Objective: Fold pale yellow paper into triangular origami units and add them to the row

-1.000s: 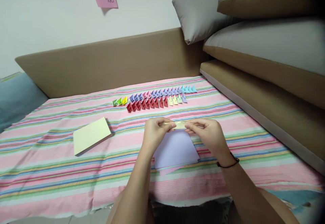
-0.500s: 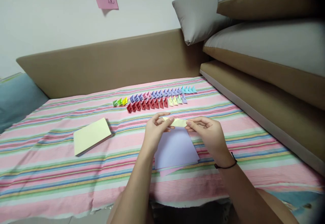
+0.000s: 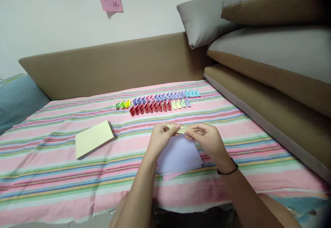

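One folded pale-yellow paper [image 3: 182,130], above the far edge of the lavender sheets [image 3: 179,156]. Left hand [image 3: 160,137] and right hand [image 3: 206,138] pinch opposite ends, fingers closed on it. Recommended: hold ends level, press creases evenly, handle gently against tearing.

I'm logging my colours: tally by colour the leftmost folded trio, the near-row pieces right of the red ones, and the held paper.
Green pieces: 2
Bright yellow piece: 1
Pale yellow row pieces: 2
Pale yellow held paper: 1
Pale green piece: 1
Lavender piece: 1
Total: 8
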{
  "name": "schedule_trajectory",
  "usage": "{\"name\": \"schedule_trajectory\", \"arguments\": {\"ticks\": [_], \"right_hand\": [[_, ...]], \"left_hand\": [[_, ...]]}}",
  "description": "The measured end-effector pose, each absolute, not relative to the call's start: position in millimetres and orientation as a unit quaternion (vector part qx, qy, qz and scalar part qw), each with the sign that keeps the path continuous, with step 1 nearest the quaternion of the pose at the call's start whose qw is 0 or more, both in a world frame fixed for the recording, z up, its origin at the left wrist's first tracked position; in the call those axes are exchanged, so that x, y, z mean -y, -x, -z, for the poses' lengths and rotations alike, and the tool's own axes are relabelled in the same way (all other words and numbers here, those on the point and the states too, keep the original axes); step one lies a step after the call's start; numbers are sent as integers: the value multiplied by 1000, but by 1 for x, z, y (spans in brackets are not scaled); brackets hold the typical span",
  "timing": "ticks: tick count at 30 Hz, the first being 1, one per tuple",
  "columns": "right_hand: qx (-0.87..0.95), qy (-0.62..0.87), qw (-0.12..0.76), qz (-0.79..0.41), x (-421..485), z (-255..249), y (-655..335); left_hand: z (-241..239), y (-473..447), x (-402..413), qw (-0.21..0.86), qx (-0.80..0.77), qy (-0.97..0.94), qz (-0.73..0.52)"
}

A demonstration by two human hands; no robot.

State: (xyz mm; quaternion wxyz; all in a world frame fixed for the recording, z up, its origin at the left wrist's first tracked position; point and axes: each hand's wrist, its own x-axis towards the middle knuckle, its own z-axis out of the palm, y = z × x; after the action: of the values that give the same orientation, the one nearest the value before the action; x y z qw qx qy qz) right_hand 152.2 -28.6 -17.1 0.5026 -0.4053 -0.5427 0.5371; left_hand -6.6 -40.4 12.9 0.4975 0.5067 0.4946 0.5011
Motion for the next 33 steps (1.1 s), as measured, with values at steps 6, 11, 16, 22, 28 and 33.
{"name": "schedule_trajectory", "arguments": {"ticks": [6,11,16,22,28,33], "right_hand": [[536,404,490,-556,24,16,-160],[532,389,473,-584,22,17,-161],[522,430,460,-575,19,22,-162],[512,415,440,-610,18,27,-155],[536,393,469,-581,19,33,-145],[587,378,471,-539,22,32,-141]], "left_hand": [[-11,8,38,560,-470,-488,-477],[-12,11,39,568,-468,-484,-474],[-8,16,38,548,-501,-459,-488],[-6,19,40,507,-537,-456,-497],[-6,26,43,493,-544,-464,-496],[-6,31,45,498,-537,-457,-505]]}}
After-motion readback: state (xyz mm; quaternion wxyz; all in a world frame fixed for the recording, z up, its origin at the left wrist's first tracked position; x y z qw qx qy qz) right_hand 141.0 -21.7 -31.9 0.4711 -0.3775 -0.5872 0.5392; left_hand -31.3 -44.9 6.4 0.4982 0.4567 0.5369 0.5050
